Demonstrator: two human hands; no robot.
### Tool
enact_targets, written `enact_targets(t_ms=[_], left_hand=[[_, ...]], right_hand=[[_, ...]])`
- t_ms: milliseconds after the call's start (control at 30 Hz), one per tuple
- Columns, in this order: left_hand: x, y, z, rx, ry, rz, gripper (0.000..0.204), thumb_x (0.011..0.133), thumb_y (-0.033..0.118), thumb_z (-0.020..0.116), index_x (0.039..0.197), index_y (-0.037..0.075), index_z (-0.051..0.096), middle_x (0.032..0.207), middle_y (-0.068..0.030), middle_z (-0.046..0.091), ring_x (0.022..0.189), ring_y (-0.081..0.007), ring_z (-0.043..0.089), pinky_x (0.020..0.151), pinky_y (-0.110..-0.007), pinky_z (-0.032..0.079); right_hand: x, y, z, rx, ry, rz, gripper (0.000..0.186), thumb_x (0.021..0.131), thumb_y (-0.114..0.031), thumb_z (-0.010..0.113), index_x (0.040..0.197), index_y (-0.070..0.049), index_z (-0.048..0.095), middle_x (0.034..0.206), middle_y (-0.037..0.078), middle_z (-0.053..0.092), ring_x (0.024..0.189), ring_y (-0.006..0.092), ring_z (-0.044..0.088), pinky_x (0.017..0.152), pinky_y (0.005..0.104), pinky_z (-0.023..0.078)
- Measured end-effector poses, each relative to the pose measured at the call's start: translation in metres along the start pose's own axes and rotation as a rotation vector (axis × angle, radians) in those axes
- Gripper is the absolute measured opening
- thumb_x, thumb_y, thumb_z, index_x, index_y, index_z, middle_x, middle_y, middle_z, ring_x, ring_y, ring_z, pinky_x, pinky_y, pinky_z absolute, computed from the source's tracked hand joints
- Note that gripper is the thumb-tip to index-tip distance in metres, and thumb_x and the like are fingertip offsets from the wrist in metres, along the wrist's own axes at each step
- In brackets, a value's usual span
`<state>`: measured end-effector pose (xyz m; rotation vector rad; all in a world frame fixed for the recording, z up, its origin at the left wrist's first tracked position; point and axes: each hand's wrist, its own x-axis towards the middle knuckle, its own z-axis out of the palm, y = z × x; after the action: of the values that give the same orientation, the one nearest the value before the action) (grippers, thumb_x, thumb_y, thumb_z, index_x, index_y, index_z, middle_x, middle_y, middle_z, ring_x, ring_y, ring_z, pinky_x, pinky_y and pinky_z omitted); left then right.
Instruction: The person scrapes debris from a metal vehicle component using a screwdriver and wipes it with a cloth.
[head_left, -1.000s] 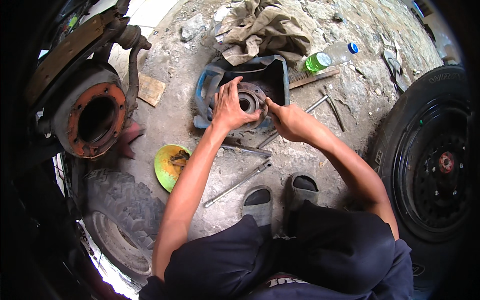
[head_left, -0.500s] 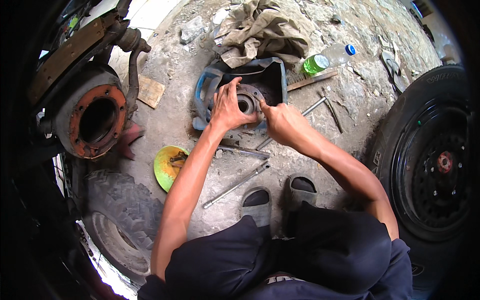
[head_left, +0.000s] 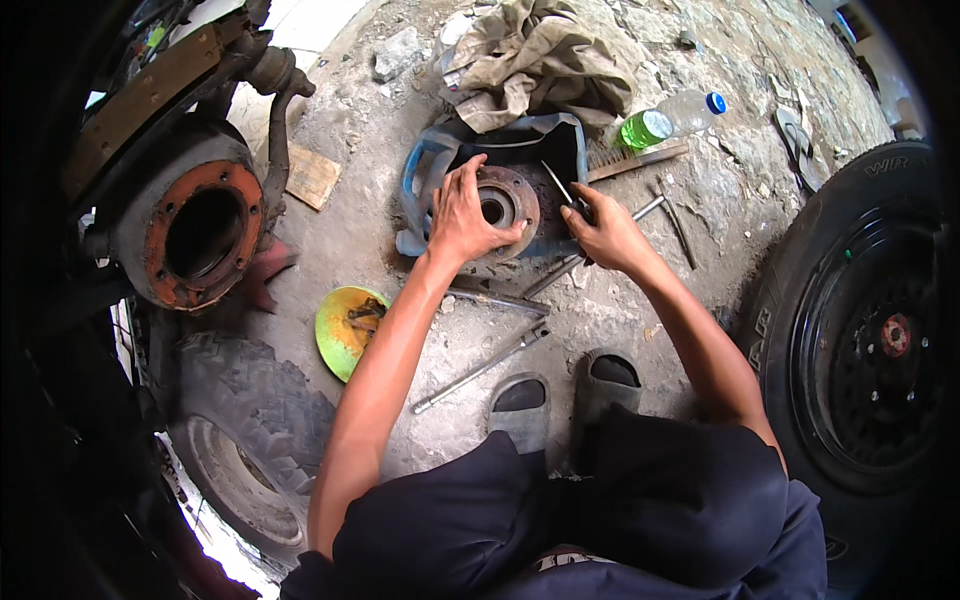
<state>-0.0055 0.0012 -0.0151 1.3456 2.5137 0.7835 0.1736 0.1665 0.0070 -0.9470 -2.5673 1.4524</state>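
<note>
My left hand grips a rusty round flanged hub with a ring-shaped bore, held over a cut-open blue plastic container with a dark inside. My fingers wrap its left side and my thumb rests at the lower right. My right hand is closed on a thin metal tool with a narrow pointed tip, just right of the hub, apart from it and angled up-left. A wooden-handled wire brush lies behind my right hand, and a long metal bar lies beneath it.
An axle housing is at left above a knobby tyre. A mounted wheel stands right. Cloth, bottles, a wood block, a green dish, a socket bar and a sandal lie around.
My right hand has drawn away from the hub to the right, and the thin tool in it now shows, tip raised. My left hand stays on the hub.
</note>
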Motion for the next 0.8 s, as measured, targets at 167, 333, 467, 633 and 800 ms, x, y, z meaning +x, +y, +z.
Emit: enact_targets(t_ms=[167, 333, 467, 633, 800], left_hand=[[0.005, 0.006, 0.000, 0.081, -0.029, -0.011, 0.112, 0.063, 0.051, 0.088, 0.152, 0.005, 0.037, 0.146, -0.0159, 0.050, 0.139, -0.0345, 0.044, 0.114, -0.052, 0.035], [0.006, 0.007, 0.000, 0.078, -0.055, -0.029, 0.101, 0.063, 0.047, 0.089, 0.145, 0.007, 0.047, 0.144, -0.0137, 0.051, 0.138, -0.0337, 0.045, 0.114, -0.052, 0.036], [0.006, 0.009, -0.001, 0.067, -0.033, 0.015, 0.100, 0.063, 0.046, 0.089, 0.144, 0.007, 0.048, 0.143, -0.0135, 0.052, 0.137, -0.0331, 0.046, 0.112, -0.052, 0.037], [0.004, 0.001, 0.001, 0.085, -0.023, 0.016, 0.101, 0.062, 0.049, 0.088, 0.144, 0.006, 0.048, 0.140, -0.0124, 0.052, 0.136, -0.0312, 0.045, 0.111, -0.050, 0.037], [0.010, 0.013, 0.001, 0.065, -0.034, 0.037, 0.099, 0.063, 0.047, 0.088, 0.144, 0.007, 0.047, 0.143, -0.0124, 0.051, 0.138, -0.0318, 0.045, 0.112, -0.052, 0.036]], right_hand=[[-0.031, -0.028, 0.001, -0.185, -0.011, -0.202, 0.045, 0.096, -0.014, 0.060, 0.136, 0.007, 0.058, 0.099, 0.036, 0.069, 0.093, 0.0475, 0.070, 0.085, 0.0525, 0.057], [-0.053, -0.051, -0.001, -0.501, -0.052, -0.173, 0.051, 0.090, -0.005, 0.054, 0.140, 0.003, 0.057, 0.087, 0.031, 0.066, 0.076, 0.0477, 0.070, 0.069, 0.0546, 0.058], [-0.038, -0.051, 0.003, -0.509, -0.023, -0.215, 0.054, 0.088, -0.003, 0.054, 0.141, 0.001, 0.057, 0.090, 0.030, 0.066, 0.078, 0.0464, 0.072, 0.068, 0.0530, 0.059], [-0.046, -0.062, 0.011, -0.575, -0.094, -0.160, 0.053, 0.088, -0.002, 0.053, 0.140, 0.003, 0.057, 0.090, 0.032, 0.067, 0.082, 0.0456, 0.073, 0.068, 0.0533, 0.060], [-0.014, -0.027, -0.004, -0.537, 0.018, -0.138, 0.050, 0.088, -0.004, 0.055, 0.137, 0.001, 0.061, 0.088, 0.031, 0.068, 0.081, 0.0471, 0.072, 0.070, 0.0544, 0.059]])
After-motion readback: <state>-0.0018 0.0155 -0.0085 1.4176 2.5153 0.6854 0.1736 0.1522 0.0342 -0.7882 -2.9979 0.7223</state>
